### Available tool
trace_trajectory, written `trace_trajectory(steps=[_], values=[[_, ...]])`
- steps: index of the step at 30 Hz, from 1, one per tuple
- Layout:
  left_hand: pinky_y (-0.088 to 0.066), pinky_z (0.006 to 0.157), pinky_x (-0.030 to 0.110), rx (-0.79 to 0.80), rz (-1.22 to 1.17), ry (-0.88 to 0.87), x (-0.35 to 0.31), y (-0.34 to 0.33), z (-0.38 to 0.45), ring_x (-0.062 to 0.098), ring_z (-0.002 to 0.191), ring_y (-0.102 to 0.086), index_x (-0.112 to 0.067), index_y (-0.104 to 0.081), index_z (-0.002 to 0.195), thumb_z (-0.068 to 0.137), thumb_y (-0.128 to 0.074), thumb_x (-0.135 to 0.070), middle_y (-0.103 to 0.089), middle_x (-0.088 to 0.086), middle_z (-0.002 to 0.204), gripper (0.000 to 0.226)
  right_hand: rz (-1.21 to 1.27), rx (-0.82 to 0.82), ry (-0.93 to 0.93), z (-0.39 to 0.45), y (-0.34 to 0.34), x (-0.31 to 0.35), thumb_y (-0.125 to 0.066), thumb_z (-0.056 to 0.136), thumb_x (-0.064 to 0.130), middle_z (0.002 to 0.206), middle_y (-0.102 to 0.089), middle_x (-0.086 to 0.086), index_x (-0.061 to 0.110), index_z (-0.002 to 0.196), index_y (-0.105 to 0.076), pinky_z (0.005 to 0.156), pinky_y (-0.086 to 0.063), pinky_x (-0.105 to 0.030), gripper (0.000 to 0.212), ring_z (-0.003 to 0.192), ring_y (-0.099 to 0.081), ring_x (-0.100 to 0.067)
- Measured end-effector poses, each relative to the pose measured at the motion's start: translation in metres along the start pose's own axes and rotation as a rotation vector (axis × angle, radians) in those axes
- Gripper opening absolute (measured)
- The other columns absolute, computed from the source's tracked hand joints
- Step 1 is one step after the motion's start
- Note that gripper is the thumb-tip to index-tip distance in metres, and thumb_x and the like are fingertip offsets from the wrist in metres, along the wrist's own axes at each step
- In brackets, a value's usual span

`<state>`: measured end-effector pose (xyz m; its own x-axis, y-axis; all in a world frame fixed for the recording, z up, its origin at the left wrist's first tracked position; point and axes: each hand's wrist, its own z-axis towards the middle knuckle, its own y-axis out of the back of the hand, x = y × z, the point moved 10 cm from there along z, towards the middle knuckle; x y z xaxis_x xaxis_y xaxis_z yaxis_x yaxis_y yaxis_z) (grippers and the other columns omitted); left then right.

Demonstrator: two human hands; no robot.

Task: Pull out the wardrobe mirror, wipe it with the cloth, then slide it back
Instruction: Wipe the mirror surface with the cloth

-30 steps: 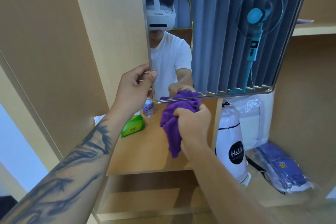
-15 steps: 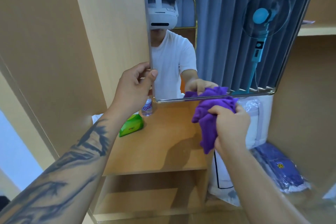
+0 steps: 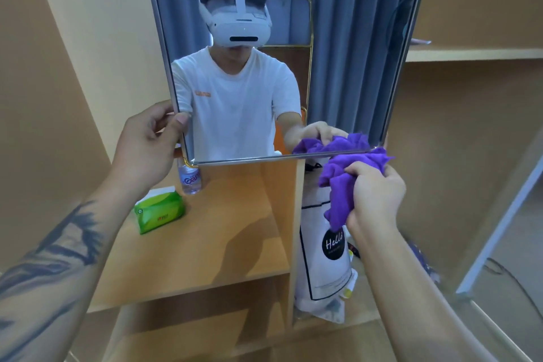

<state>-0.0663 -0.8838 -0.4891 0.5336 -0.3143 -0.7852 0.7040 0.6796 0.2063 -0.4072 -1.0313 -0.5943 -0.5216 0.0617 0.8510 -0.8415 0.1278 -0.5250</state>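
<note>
The framed wardrobe mirror (image 3: 346, 67) hangs pulled out in front of the open wardrobe, reflecting a person in a white shirt and blue curtains. My left hand (image 3: 147, 150) pinches the mirror's left edge near its lower corner, thumb on the glass side. My right hand (image 3: 374, 197) grips a bunched purple cloth (image 3: 349, 176), whose top touches the mirror's bottom right corner.
Below the mirror a wooden shelf (image 3: 223, 238) carries a green tissue pack (image 3: 160, 211) and a small water bottle (image 3: 189, 178). A white bag (image 3: 326, 258) marked "Hello" stands in the right compartment. A wardrobe door edge (image 3: 499, 229) leans at the far right.
My right hand has carried the cloth rightward along the mirror's bottom edge to its right corner. The mirror now faces me more squarely. My left hand keeps its hold.
</note>
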Motion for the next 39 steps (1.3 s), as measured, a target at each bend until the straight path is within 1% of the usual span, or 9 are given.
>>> trace_trajectory(steps=[2, 6, 9, 12, 17, 23, 28, 34, 39], values=[[-0.065, 0.088, 0.05, -0.016, -0.006, 0.002, 0.0, 0.0, 0.0, 0.017, 0.094, -0.071, -0.031, -0.074, 0.103, 0.11, -0.054, -0.021, -0.076, 0.015, 0.108, 0.023, -0.009, 0.078, 0.018, -0.016, -0.025, -0.013, -0.058, 0.079, -0.015, 0.067, -0.068, -0.003, 0.016, 0.086, -0.066, 0.052, -0.052, -0.029, 0.033, 0.054, -0.063, -0.022], [-0.065, 0.073, 0.031, -0.034, -0.014, -0.02, -0.003, 0.002, -0.001, 0.006, 0.085, -0.069, -0.034, -0.074, 0.104, 0.111, -0.053, -0.017, -0.075, -0.009, 0.09, 0.028, -0.12, 0.178, -0.005, -0.042, -0.054, -0.043, -0.07, 0.071, 0.006, 0.098, -0.077, -0.005, 0.019, 0.122, -0.067, 0.071, -0.064, -0.046, 0.053, 0.08, -0.074, -0.026], [-0.063, 0.069, 0.024, -0.029, -0.026, -0.014, -0.003, 0.002, 0.0, 0.001, 0.082, -0.07, -0.035, -0.073, 0.107, 0.112, -0.052, -0.016, -0.074, -0.014, 0.086, 0.028, -0.112, 0.168, -0.017, -0.035, -0.047, -0.045, -0.071, 0.063, 0.015, 0.104, -0.077, -0.005, 0.018, 0.126, -0.066, 0.076, -0.064, -0.045, 0.064, 0.085, -0.074, -0.024], [-0.064, 0.069, 0.025, -0.026, -0.024, -0.007, -0.004, 0.001, 0.001, 0.002, 0.081, -0.07, -0.034, -0.072, 0.104, 0.112, -0.051, -0.016, -0.074, -0.012, 0.086, 0.029, -0.009, 0.11, 0.0, -0.013, -0.027, -0.031, -0.073, 0.071, 0.002, 0.089, -0.072, -0.001, 0.014, 0.111, -0.068, 0.066, -0.056, -0.035, 0.042, 0.071, -0.067, -0.018], [-0.064, 0.075, 0.032, -0.013, -0.008, -0.026, -0.004, 0.001, 0.001, 0.009, 0.081, -0.063, -0.043, -0.075, 0.099, 0.111, -0.052, -0.018, -0.067, -0.002, 0.086, 0.036, 0.146, -0.087, 0.049, 0.03, 0.017, 0.001, -0.062, 0.082, -0.016, 0.095, -0.064, -0.011, 0.015, 0.097, -0.063, 0.073, -0.052, -0.037, 0.034, 0.079, -0.06, -0.025], [-0.063, 0.083, 0.042, -0.016, -0.006, -0.014, -0.004, 0.002, 0.002, 0.003, 0.079, -0.067, -0.049, -0.075, 0.1, 0.11, -0.053, -0.021, -0.071, -0.018, 0.081, 0.037, 0.03, -0.007, 0.098, 0.01, -0.012, -0.014, -0.064, 0.081, -0.012, 0.084, -0.069, -0.001, 0.019, 0.094, -0.063, 0.07, -0.056, -0.033, 0.033, 0.07, -0.064, -0.016], [-0.061, 0.086, 0.043, -0.01, -0.029, -0.005, -0.003, 0.001, 0.0, -0.001, 0.079, -0.068, -0.055, -0.075, 0.101, 0.109, -0.053, -0.02, -0.073, -0.021, 0.081, 0.042, -0.086, 0.158, 0.031, -0.013, -0.033, -0.039, -0.072, 0.064, 0.01, 0.088, -0.074, 0.002, 0.02, 0.106, -0.066, 0.066, -0.061, -0.039, 0.044, 0.07, -0.069, -0.016], [-0.066, 0.085, 0.046, -0.012, -0.043, 0.019, -0.002, 0.002, -0.002, 0.005, 0.085, -0.072, -0.054, -0.075, 0.104, 0.109, -0.054, -0.022, -0.075, -0.017, 0.086, 0.039, 0.051, -0.059, 0.102, 0.027, 0.005, -0.004, -0.068, 0.079, -0.013, 0.09, -0.067, 0.0, 0.022, 0.097, -0.06, 0.071, -0.054, -0.031, 0.04, 0.074, -0.064, -0.016], [-0.062, 0.09, 0.059, -0.041, -0.032, 0.029, -0.003, 0.002, -0.006, 0.013, 0.09, -0.072, -0.057, -0.074, 0.104, 0.107, -0.055, -0.026, -0.077, -0.015, 0.09, 0.036, -0.029, -0.058, 0.131, 0.022, -0.005, -0.01, -0.067, 0.081, -0.01, 0.097, -0.066, 0.004, 0.024, 0.116, -0.053, 0.066, -0.053, -0.021, 0.05, 0.067, -0.066, -0.002]])
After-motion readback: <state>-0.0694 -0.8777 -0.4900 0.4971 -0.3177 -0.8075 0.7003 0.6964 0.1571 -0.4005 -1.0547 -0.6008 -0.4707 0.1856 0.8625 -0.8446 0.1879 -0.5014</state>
